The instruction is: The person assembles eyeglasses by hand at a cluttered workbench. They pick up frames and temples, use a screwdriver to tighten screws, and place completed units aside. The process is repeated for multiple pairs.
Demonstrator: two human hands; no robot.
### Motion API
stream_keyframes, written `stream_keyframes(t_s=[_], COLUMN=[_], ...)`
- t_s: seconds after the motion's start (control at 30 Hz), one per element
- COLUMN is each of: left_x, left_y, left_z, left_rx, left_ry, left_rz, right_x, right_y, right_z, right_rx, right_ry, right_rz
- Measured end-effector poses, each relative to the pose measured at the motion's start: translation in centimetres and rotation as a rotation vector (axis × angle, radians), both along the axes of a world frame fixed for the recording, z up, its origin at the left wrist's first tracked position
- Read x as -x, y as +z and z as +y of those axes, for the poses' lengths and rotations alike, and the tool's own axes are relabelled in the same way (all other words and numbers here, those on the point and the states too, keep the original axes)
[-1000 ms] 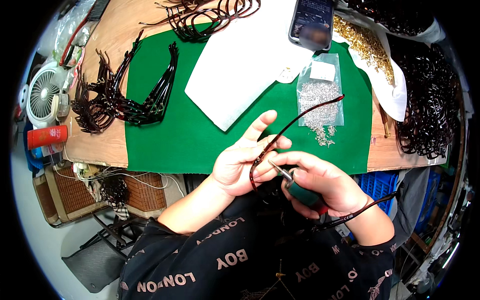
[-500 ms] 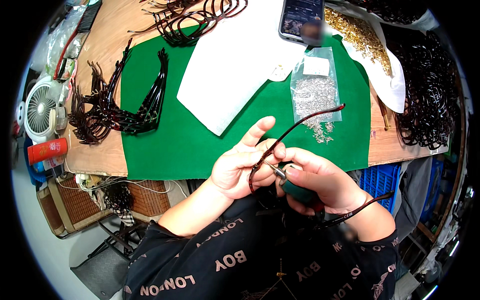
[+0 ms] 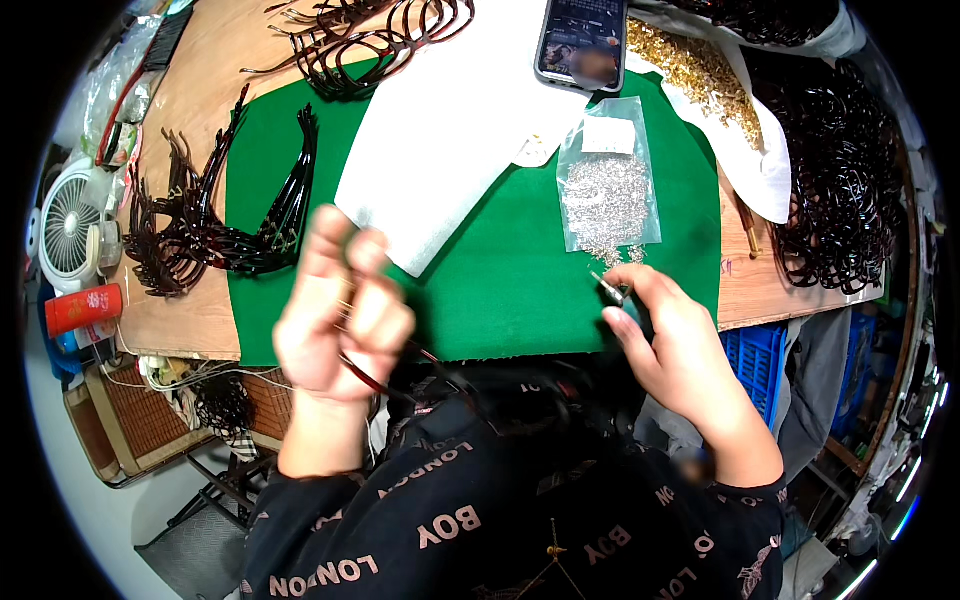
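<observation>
My left hand [image 3: 345, 320], blurred by motion, is closed on a dark brown eyeglass frame [image 3: 372, 380] over the mat's left front part. Parts of the frame are smeared and merge with my dark shirt. In my right hand [image 3: 672, 340] is a screwdriver [image 3: 609, 291], its metal tip pointing up and left. My fingers hide most of its handle. Just beyond that tip lie tiny silver screws [image 3: 600, 257], spilled at the mouth of a clear plastic bag [image 3: 648, 222] full of them. Both hands are above a green mat [image 3: 490, 315].
Stacked dark eyeglass frames [image 3: 215, 240] lie at the left, with more frames [image 3: 370, 50] at the back. A white sheet [image 3: 430, 150] covers the mat's middle. Behind the bag is a phone [image 3: 580, 45]. Gold-coloured small parts [image 3: 700, 75] and a large heap of frames [image 3: 840, 190] sit right.
My hands have parted. The left has swung left with the eyeglass frame, away from the screwdriver. My right hand has moved the screwdriver up and right, to the spilled screws.
</observation>
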State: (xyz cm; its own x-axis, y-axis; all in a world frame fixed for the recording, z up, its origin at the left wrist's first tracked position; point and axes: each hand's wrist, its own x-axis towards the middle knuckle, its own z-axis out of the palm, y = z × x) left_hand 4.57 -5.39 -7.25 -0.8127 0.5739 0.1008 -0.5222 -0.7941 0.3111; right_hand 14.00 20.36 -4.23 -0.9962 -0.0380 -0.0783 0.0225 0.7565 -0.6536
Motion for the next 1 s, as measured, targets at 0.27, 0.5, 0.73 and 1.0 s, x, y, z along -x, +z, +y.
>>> stream_keyframes(t_s=[0.27,0.5,0.73,1.0], left_x=[1.3,-1.3,-1.6,-0.3], left_y=[2.1,1.6,5.4,4.1], left_z=[-0.1,4.6,1.4,-2.2], left_rx=[1.790,1.877,1.609,0.232], left_ry=[0.895,0.340,0.438,0.106], left_rz=[1.058,1.450,1.349,0.507], right_x=[-0.3,-0.7,-0.4,-0.4], right_y=[0.6,0.3,-0.1,0.3], right_z=[-0.6,-0.9,-0.3,-1.0], right_rx=[-0.208,-0.236,-0.317,-0.364], right_ry=[0.048,0.102,0.124,0.125], right_rz=[-0.094,-0.045,-0.012,-0.031])
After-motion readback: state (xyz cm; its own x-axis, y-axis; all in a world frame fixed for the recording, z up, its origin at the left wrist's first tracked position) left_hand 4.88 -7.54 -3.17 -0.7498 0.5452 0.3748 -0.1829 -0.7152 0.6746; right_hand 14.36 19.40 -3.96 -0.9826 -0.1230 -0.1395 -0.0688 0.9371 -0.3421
